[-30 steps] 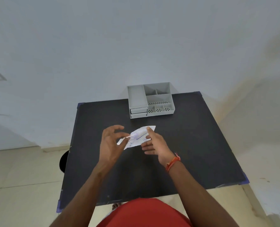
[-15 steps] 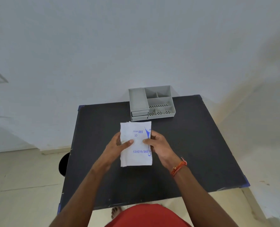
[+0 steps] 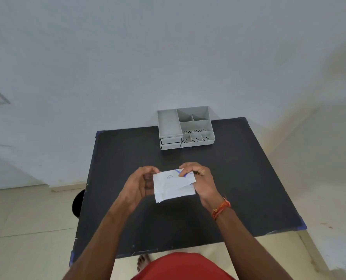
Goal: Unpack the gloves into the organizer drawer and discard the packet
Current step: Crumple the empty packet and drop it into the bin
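Note:
A white glove packet (image 3: 173,185) with blue print is held above the middle of the black table (image 3: 238,178). My left hand (image 3: 140,183) grips its left edge, fingers curled behind it. My right hand (image 3: 198,178) pinches its upper right corner, where a flap is folded over. The grey organizer (image 3: 185,127) stands at the table's far edge, with open compartments on top and two small drawers (image 3: 170,143) shut at its front left. No loose gloves show.
A white wall rises right behind the table. A round black object (image 3: 78,203) sits on the tiled floor by the table's left edge. My bare foot (image 3: 142,262) shows under the near edge, above red clothing.
The packet went from crumpled between my fingers, to spread flat and upright, to turned sideways now with its top right corner folded. Both hands moved slightly toward me.

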